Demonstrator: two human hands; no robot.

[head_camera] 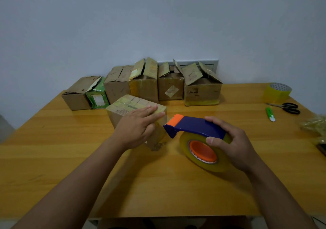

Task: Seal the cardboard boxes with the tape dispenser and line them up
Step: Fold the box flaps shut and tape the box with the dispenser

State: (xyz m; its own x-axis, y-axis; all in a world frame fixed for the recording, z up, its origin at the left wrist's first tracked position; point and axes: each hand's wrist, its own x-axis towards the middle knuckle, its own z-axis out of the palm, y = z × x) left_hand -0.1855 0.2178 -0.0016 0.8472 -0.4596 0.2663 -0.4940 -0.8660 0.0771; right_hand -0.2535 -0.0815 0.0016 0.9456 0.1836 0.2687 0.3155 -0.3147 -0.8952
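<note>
Centre frame, your left hand (139, 122) presses flat on the box (135, 108); your right hand (234, 140) grips the dispenser (195, 128) just right of it, orange nose pointing left at the box's edge.

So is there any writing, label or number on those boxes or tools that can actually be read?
No text can be read.
Front box under the left hand: a barcode-like print, too blurred to read.
Green box: a pale label, illegible.
Box with a diamond sticker: sticker shows no readable text.
Tape dispenser in the right hand: marks around the orange hub, too small to read.
</note>
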